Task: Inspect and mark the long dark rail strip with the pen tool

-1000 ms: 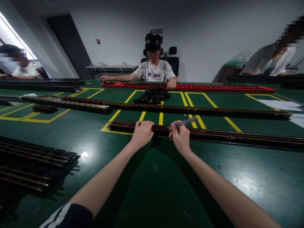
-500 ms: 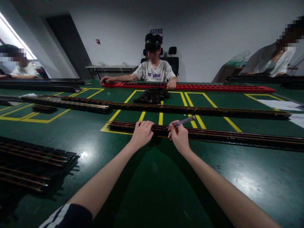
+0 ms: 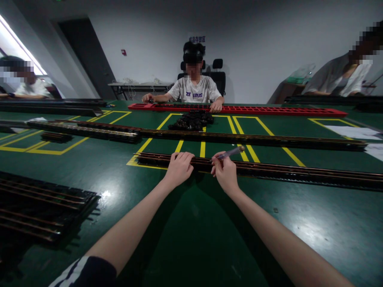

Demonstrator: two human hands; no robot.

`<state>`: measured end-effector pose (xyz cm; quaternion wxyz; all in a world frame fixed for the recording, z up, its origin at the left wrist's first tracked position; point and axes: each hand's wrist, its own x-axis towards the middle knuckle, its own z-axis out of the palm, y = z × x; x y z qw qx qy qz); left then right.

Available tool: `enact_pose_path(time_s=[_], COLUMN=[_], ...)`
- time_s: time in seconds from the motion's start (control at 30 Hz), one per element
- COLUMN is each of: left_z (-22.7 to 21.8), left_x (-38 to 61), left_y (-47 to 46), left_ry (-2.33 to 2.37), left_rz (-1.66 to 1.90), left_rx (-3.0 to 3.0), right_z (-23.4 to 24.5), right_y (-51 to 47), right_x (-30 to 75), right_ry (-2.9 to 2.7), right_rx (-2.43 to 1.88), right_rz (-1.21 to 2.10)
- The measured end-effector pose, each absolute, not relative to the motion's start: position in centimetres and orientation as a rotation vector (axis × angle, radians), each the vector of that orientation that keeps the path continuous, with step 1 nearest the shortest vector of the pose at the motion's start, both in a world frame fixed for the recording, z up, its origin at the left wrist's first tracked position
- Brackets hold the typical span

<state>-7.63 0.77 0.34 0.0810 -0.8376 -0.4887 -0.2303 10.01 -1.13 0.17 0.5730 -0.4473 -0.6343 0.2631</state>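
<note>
A long black strip with copper-coloured rods (image 3: 287, 172) lies crosswise on the table in front of me. My left hand (image 3: 179, 168) grips it near its left end, fingers bent over the top and the thumb at the near side. A short way to the right, my right hand (image 3: 225, 169) is closed around a slim screwdriver with a clear handle (image 3: 229, 153). Its handle slants up to the right, and its thin tip points down left at the strip between my hands. Whether the tip touches the strip I cannot tell.
Behind the strip lies another long dark strip (image 3: 254, 138), with a heap of black parts (image 3: 191, 120) beyond it. Opposite, a person (image 3: 196, 85) works at a red frame (image 3: 278, 111). Stacked black strips with rods (image 3: 42, 207) lie at the near left. White paper (image 3: 353, 132) lies at the right.
My hands stay almost in place; the screwdriver and right hand shift very slightly left. Across the table, the co-worker's hand at the red frame's left end has moved to the right.
</note>
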Motion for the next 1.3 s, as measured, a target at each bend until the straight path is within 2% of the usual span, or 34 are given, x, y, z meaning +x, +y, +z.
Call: enact_pose_path(time_s=[0.67,1.3], left_z=[0.47,0.28], left_x=[-8.17,-7.5], left_y=[0.74,0.72], left_ry=[-1.435,-1.459], left_rz=[-0.783,-0.698], left_rx=[-2.566,-2.481], right_z=[0.19,0.24], right_y=[-1.08,-1.1], right_x=[10.11,9.97], right_ry=[-1.474,-1.431], right_rx=[-1.063,-1.064], right_rz=[0.671,0.683])
